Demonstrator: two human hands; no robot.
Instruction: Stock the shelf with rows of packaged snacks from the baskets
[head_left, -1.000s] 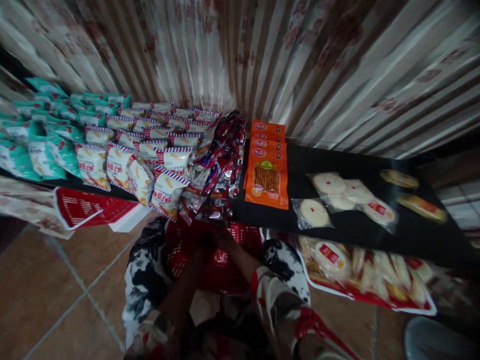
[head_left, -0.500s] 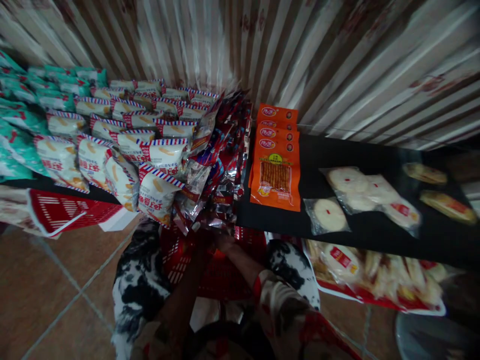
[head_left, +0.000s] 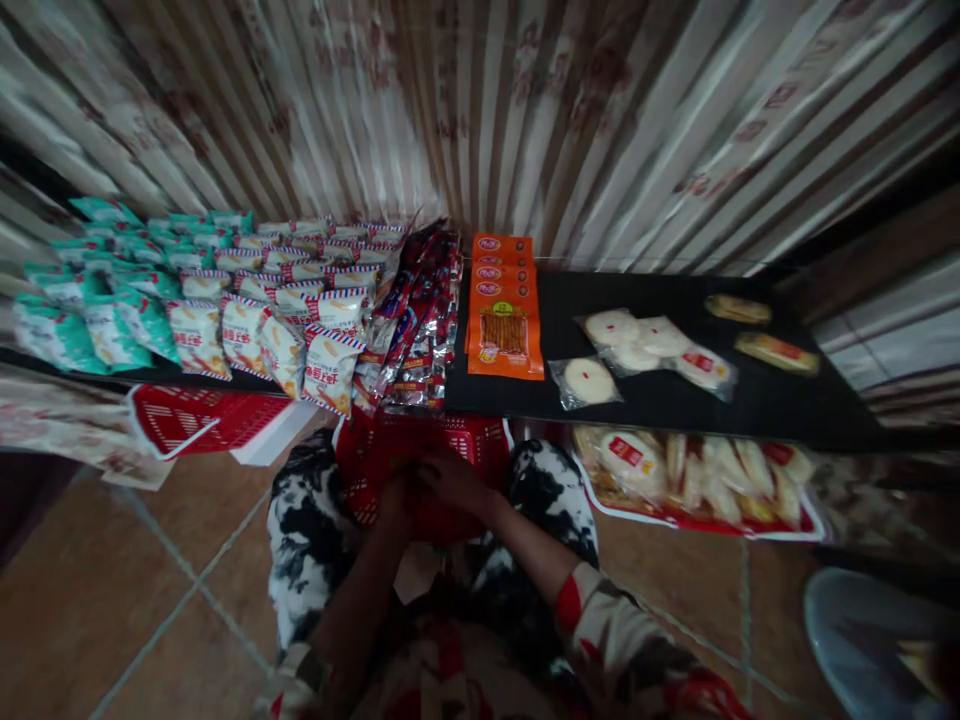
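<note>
Both hands are down in a red plastic basket (head_left: pixel 495 440) between my knees. My left hand (head_left: pixel 396 492) is low and dark on the basket's left side, its fingers mostly hidden. My right hand (head_left: pixel 451 476) reaches in from the right, fingers bent and close to the left hand; shadow hides whether they hold anything. Just beyond the basket, dark red and blue shiny packets (head_left: pixel 420 320) are heaped on a black shelf (head_left: pixel 510 395). Orange snack packs (head_left: pixel 504 330) overlap in a column to their right.
White snack bags (head_left: pixel 330 365) and green bags (head_left: pixel 56 330) stand in rows on the left. Wrapped round flat breads (head_left: pixel 589 382) lie on the right. Below are a second red basket (head_left: pixel 180 420), a bread-filled basket (head_left: pixel 697 520) and a pale basin (head_left: pixel 855 630). Curtains (head_left: pixel 480 120) hang behind.
The view has pulled back, showing more of the shelf and basket. My hands have come away from beneath the shiny packets at the shelf edge and are lower, inside the basket.
</note>
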